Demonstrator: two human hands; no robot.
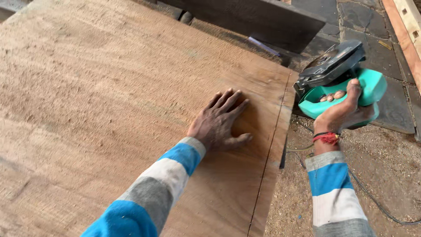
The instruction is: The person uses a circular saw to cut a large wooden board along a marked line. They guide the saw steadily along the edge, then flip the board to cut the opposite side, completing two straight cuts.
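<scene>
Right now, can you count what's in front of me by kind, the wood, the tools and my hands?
Wooden board: 1, with a thin cut line near its right edge
Green power saw: 1, held off the board's edge
Power cord: 1, on the sawdust-covered ground
Hands: 2, left hand flat on the board, right hand gripping the saw
Total: 5

Under everything, ground [386, 162] of packed dirt strewn with sawdust and wood chips. Farther back, dark stone slabs [372, 26] — uneven, with pale dust in the joints. Across the top, a dark plank [263, 19] lying at a slant, sawdust heaped just below it. At the right edge, pale wooden boards [410, 30] running diagonally out of view. On the dirt, a thin grey cable [377, 202] curving off to the right — near it a small blue scrap [299, 216].
</scene>
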